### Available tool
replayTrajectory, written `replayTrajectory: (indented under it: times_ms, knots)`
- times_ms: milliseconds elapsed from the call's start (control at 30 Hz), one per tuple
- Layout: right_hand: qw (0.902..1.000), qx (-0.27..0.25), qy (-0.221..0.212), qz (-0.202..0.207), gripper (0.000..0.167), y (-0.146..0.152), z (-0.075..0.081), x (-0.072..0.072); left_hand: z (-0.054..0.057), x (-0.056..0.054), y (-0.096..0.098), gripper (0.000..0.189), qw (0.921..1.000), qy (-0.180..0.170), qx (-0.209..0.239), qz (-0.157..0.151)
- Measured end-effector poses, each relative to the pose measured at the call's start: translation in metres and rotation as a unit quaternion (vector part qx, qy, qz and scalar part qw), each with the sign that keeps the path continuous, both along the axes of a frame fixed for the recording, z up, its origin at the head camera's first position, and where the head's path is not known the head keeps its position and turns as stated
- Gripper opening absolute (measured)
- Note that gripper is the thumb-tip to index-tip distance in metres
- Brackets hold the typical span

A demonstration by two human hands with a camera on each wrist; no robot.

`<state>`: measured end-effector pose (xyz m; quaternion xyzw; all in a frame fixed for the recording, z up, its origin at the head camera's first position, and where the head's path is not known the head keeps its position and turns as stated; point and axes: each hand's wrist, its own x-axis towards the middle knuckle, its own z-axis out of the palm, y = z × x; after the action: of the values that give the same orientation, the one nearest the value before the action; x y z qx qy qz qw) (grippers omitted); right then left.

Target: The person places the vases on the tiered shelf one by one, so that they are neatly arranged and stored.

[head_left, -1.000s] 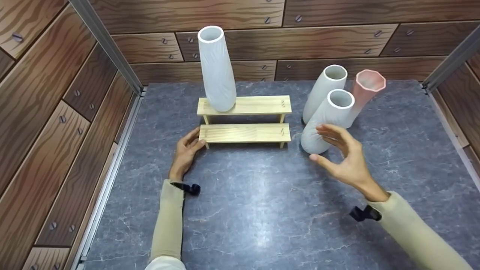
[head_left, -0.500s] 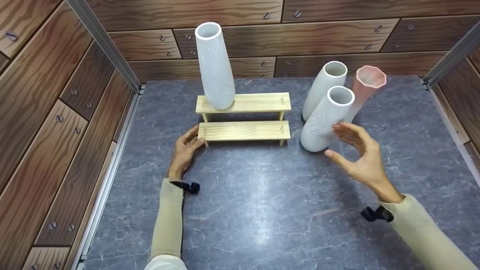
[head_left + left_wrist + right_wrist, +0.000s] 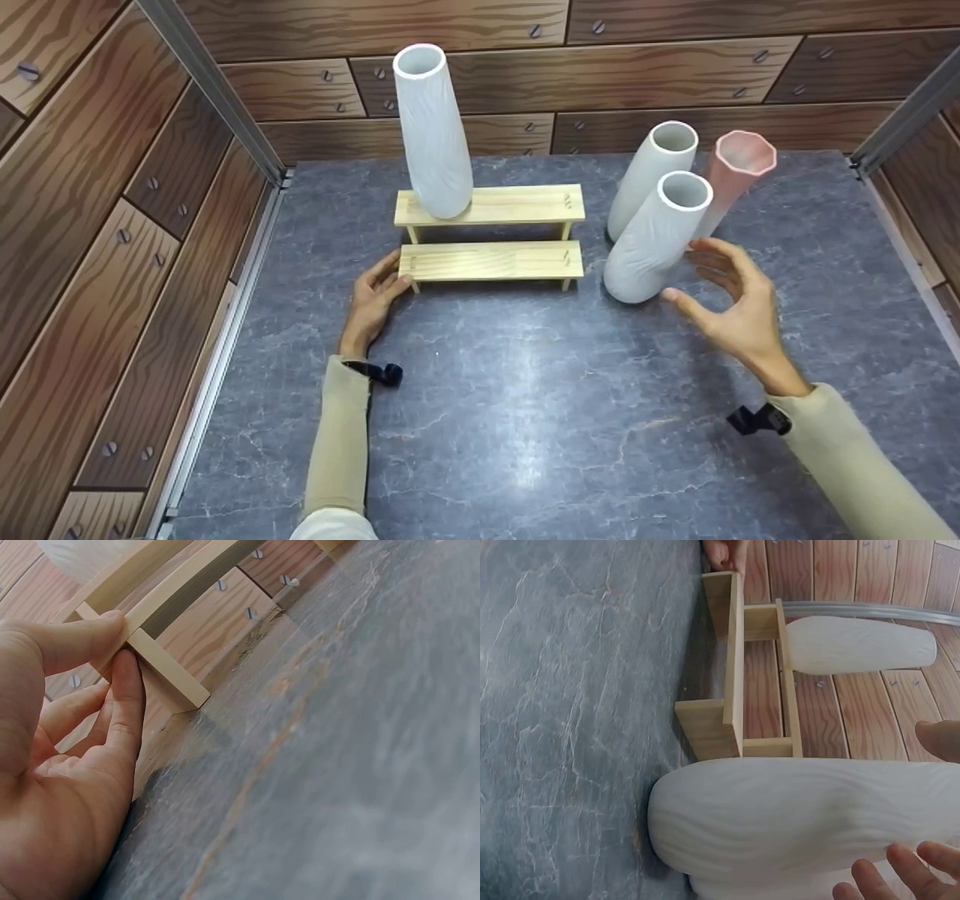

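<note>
A person's left hand (image 3: 371,300) grips the near left corner of a stepped wooden stand (image 3: 491,261), the thumb laid over the lower step and the fingers (image 3: 126,701) clamped beneath it beside the leg. The right hand (image 3: 739,311) curves beside the front white vase (image 3: 649,251), its thumb and fingers spread well apart; whether a fingertip touches the vase cannot be told.

That vase stands on a grey, marble-veined counter (image 3: 487,420), just right of the stand. It is tall and matt white, with wavy ridges running up a rounded body that narrows toward a smooth, round open mouth. A second white vase (image 3: 637,184) of similar shape stands close behind it, and a pink vase (image 3: 731,184) with a flared, many-sided rim stands behind and to the right, fading paler toward its base.

A taller-looking white vase (image 3: 435,139) sits upright on the left part of the stand's rear step. The stand is pale, straight-grained wood with small dark marks near the ends of its steps. Wood-patterned walls (image 3: 675,82) enclose the scene.
</note>
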<state>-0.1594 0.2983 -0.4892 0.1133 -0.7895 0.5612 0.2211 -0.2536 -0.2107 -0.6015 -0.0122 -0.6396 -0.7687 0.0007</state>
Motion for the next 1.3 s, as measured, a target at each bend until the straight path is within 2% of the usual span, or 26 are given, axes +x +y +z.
replayTrajectory:
  times_ms: [267,533,733,1067,1300]
  knots:
    - [0.9997,-0.011,-0.003,-0.023,0.078,0.000,-0.011,-0.014,-0.001,0.000,0.000,0.063,0.9999,-0.002,-0.011,0.000]
    - [0.9980,-0.017,-0.047,-0.039,0.077,-0.005,-0.021,-0.027,-0.003,-0.001,0.001,0.063,1.0000,-0.005,-0.006,-0.001]
    - [0.9965,-0.013,-0.066,-0.051,0.078,-0.012,-0.028,-0.040,-0.002,-0.002,0.001,0.062,0.9999,-0.001,-0.010,0.006]
    - [0.9980,-0.028,-0.051,-0.025,0.070,-0.031,-0.015,-0.041,0.000,-0.003,0.001,0.063,0.9999,-0.003,-0.013,0.005]
    - [0.9974,-0.033,-0.050,-0.039,0.063,-0.029,-0.017,-0.045,-0.001,-0.002,0.000,0.062,0.9999,-0.006,-0.015,0.006]
